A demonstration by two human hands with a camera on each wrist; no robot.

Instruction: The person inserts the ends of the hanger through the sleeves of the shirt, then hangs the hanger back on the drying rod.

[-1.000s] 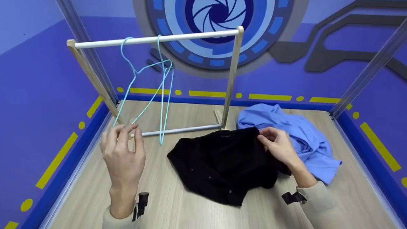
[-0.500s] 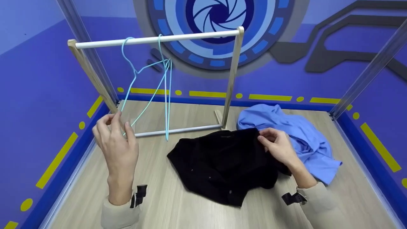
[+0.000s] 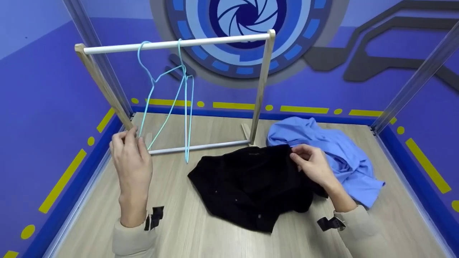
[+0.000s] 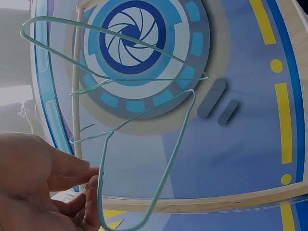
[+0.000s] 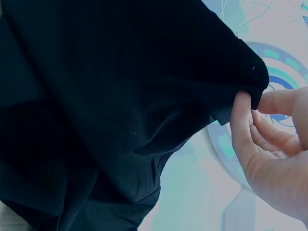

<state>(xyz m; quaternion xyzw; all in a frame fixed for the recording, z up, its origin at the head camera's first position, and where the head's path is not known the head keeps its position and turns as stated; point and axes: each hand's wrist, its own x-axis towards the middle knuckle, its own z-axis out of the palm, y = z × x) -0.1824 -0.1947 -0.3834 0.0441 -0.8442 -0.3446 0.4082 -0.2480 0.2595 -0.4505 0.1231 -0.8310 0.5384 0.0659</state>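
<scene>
Two light-blue wire hangers hang from the rack's top rail. My left hand (image 3: 131, 157) pinches the lower corner of the left hanger (image 3: 164, 123), its thumb and fingertips at the wire (image 4: 100, 202). The right hanger (image 3: 187, 118) hangs free beside it. A black garment (image 3: 247, 186) with small buttons lies spread on the floor panel. Between thumb and index finger my right hand (image 3: 312, 163) pinches the garment's upper right corner, slightly raised. In the right wrist view the dark cloth (image 5: 120, 96) drapes down from that pinch.
The rack (image 3: 211, 41) has wooden posts and white rails, with a lower rail (image 3: 215, 145) near the floor. A crumpled blue garment (image 3: 333, 147) lies on the right, partly behind the black one. Blue walls (image 3: 43, 118) enclose the wood-look floor (image 3: 172, 222).
My left hand has moved slightly left and up at the hanger's lower corner. The left hanger's lower end has swung to the right and the other hanger sways. My right hand stays on the black garment.
</scene>
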